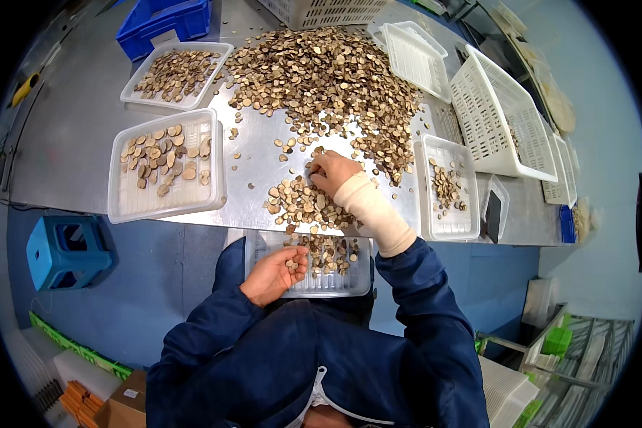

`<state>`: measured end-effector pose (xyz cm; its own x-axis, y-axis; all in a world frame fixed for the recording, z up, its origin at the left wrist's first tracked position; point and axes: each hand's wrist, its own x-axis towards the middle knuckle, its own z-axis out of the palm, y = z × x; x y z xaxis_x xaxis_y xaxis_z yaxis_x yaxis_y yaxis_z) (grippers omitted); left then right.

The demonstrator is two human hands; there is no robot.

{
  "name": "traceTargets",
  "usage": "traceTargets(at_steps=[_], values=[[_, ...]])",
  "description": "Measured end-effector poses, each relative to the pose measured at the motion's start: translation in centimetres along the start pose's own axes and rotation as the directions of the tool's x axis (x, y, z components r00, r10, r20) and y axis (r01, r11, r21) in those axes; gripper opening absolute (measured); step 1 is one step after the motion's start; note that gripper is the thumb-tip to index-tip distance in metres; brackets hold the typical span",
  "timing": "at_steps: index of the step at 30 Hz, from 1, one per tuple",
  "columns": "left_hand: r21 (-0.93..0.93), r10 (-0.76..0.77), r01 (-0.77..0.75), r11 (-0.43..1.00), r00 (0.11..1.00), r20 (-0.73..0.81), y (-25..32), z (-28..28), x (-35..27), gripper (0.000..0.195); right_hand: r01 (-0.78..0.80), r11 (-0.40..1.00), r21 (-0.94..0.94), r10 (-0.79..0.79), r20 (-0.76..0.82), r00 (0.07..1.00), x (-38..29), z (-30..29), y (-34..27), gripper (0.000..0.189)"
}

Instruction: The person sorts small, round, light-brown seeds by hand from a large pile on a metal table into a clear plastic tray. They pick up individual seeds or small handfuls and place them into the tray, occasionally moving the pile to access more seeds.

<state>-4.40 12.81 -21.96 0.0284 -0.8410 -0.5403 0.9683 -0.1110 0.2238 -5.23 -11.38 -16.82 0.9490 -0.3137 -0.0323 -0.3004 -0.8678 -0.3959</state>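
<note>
My left hand (278, 270), palm up with curled fingers, holds a few round dried slices (292, 264) over a clear plastic tray (329, 289) on my lap. More slices (329, 254) lie in that tray. On the steel table, my right hand (331, 172) reaches into a small pile of tan slices (302, 202) near the front edge. Its fingertips are bent down among the slices, and whether they pinch one is hidden. A pale cuff (374, 211) covers that wrist. Beyond it spreads a large heap of brown and tan slices (326, 69).
Left on the steel table (69, 134) stand a tray of larger slices (114, 176), another filled tray (131, 88) and a blue crate (160, 27). To the right are a tray with few slices (449, 227) and a white perforated basket (487, 117). A blue stool (66, 251) stands on the floor.
</note>
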Motion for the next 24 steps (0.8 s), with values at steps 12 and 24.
traceTargets(at_steps=[12,24], values=[[-0.016,-0.013,0.013,1.0,1.0,-0.015,-0.2,0.2,0.3,0.023,-0.111,0.994,0.004,0.111,-0.067,0.992,-3.7,-1.2,3.4,0.018],[0.007,-0.06,0.06,0.998,0.998,-0.004,0.1,0.9,0.2,0.024,0.123,0.952,0.28,-0.147,0.066,0.987,-9.2,-1.7,-3.7,0.012]])
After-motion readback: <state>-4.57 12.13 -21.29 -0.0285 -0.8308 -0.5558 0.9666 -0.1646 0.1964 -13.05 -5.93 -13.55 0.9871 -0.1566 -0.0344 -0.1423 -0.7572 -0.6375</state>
